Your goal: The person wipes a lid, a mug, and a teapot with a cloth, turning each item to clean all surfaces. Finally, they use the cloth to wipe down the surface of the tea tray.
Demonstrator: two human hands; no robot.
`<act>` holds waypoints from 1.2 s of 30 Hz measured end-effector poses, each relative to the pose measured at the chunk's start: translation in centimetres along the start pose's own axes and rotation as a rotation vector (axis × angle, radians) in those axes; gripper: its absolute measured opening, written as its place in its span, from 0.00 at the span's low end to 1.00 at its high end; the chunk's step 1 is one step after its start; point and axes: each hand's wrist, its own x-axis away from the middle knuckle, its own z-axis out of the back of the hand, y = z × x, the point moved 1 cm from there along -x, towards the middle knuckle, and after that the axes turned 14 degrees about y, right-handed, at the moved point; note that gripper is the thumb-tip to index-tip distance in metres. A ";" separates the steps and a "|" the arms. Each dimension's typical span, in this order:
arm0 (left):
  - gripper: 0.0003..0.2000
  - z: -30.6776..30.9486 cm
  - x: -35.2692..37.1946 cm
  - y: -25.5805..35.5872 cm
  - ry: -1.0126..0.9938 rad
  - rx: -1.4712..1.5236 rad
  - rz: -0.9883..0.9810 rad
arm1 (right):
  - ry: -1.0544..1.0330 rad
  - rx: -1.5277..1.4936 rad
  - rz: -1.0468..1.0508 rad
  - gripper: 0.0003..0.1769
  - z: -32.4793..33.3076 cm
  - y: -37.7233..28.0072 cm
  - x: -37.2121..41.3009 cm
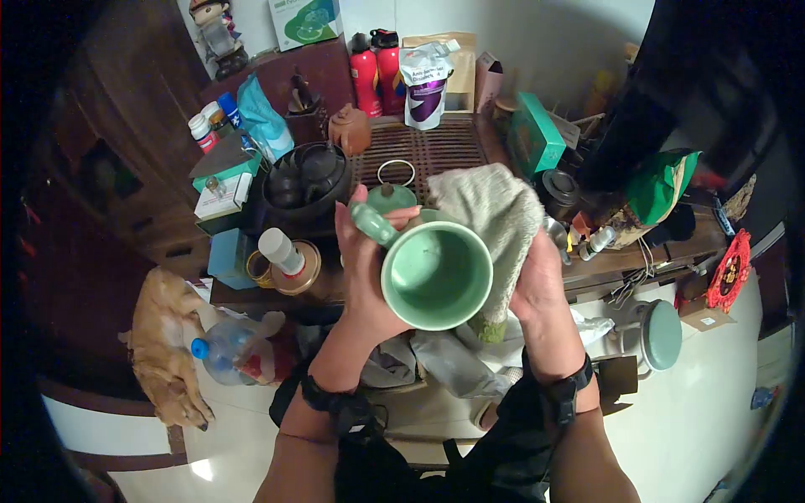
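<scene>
Head view: my L grip [366, 281] is clamped on the green cup [437, 275], held up w/ its open top facing me, above the desk's [323, 281] near edge; my R grip [538, 281] is closed on the pale cloth [490, 210], just beside the cup.

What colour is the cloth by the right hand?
Whitish-grey cloth, with green at its lower end; shows in the head view.

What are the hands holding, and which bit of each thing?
The left hand holds the green mug by its side, next to the handle. The right hand holds the pale cloth along one edge.
</scene>
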 end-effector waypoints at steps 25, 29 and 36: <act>0.50 0.3 0.6 -1.6 0.156 0.019 0.283 | -0.252 0.794 0.511 0.27 1.0 3.2 2.1; 0.49 1.1 -0.1 -3.1 0.203 -0.005 0.312 | -0.310 0.921 0.519 0.24 0.8 4.2 3.1; 0.47 1.4 -1.2 -0.5 0.077 -0.324 -0.006 | 0.119 0.235 0.119 0.20 1.1 1.0 -0.4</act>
